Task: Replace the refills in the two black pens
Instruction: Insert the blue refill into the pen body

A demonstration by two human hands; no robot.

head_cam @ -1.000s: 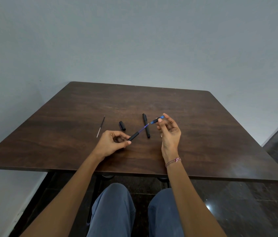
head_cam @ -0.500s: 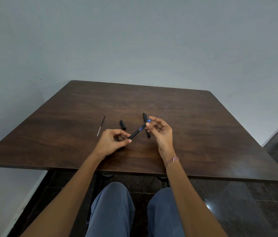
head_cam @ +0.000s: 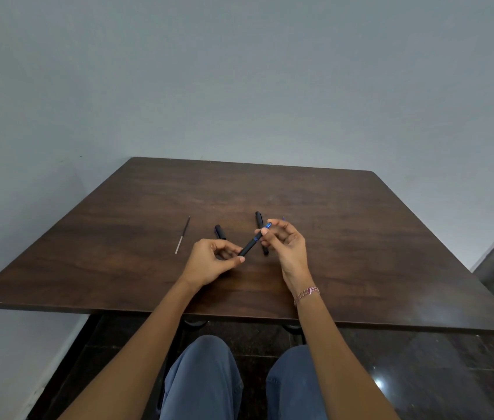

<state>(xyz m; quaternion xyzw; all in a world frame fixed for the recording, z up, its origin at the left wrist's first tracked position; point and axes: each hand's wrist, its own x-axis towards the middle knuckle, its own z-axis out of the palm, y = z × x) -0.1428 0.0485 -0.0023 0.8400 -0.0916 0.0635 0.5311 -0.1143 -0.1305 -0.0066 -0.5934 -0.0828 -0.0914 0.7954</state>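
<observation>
The left hand [head_cam: 209, 259] and right hand [head_cam: 286, 245] pinch the pen [head_cam: 249, 246], its refill now slid inside, so the other pen [head_cam: 259, 220] at 12 o'clock is likely next.

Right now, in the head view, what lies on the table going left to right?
loose refill → black cap → lying black pen. The held pen, gripped by the left hand and the right hand, crosses the lying one, so it is left out.

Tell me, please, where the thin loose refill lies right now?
In the head view, the loose refill lies on the table, apart to the left of the black cap and beyond the left hand.
</observation>
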